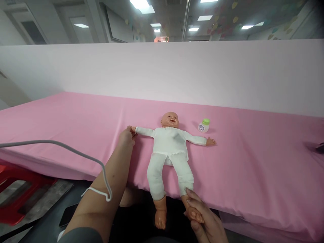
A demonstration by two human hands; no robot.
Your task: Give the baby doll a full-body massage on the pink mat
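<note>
The doll (169, 143) lies between the left hand (126, 135), gripping its hand (133, 128), and right hand (208, 217), clasping its foot (196, 215).

red stool (31, 189), white wall (162, 71)

A: Doll (169, 145) pose?
B: Face up, centre frame. Head toward top, legs running down to lower centre, slightly apart.
A: Arms?
B: Both out sideways, one to frame left, other to frame right, the latter dipping a little, its fingers spread.
A: Dressed?
B: White long-sleeved top (170, 141), white trousers (157, 170). Bald head, bare feet; frame-right foot partly hidden.
</note>
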